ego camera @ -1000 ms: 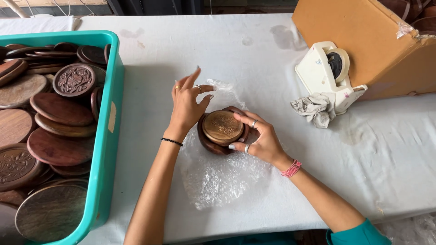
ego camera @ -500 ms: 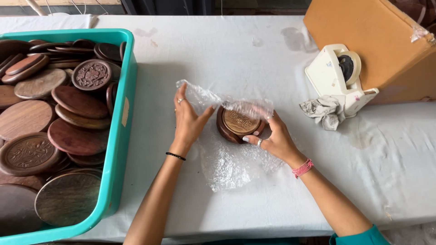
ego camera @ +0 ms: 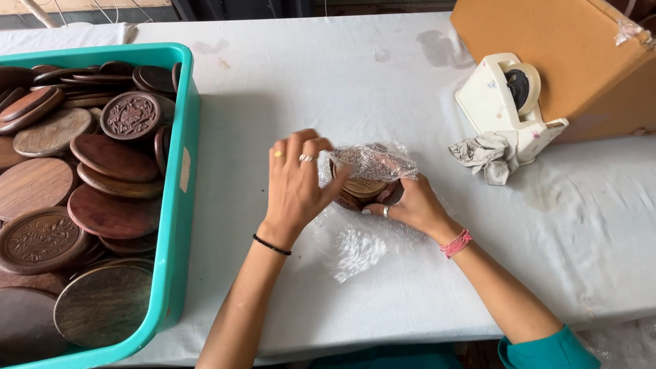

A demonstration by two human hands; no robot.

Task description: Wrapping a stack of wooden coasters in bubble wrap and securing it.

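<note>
Centre of frame: my left hand (ego camera: 295, 183) folds clear bubble wrap (ego camera: 372, 162) over the round wooden disc (ego camera: 362, 186), fingers curled on the film; my right hand (ego camera: 408, 205) cups the disc from below. Risk — loose wrap may spring open, since only fingertips pin it.
</note>
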